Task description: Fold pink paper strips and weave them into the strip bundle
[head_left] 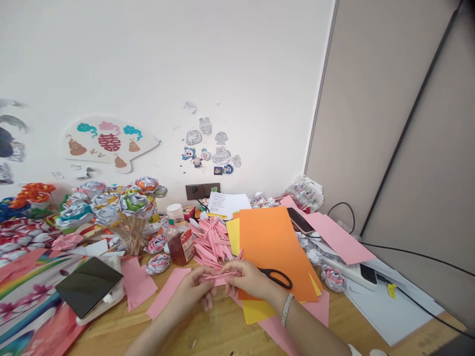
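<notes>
Between my two hands a narrow folded strip of pink paper (221,278) is stretched just above the table. My left hand (198,288) pinches its left end, and my right hand (243,278) pinches the right end with thumb and fingers. Just beyond them lies a heap of pink folded paper strips (212,240). Black-handled scissors (279,278) rest on orange paper sheets (270,237), beside my right wrist; their blades are mostly hidden. A pink paper piece (168,291) lies flat to the left of my left hand.
A bottle of reddish-brown liquid (180,244) stands behind my left hand. Left are a dark tablet (89,287), pink sheets (138,284) and bunched paper flowers (133,205). At right are a phone (300,221), a power strip (356,274), black cables and white sheets (393,311).
</notes>
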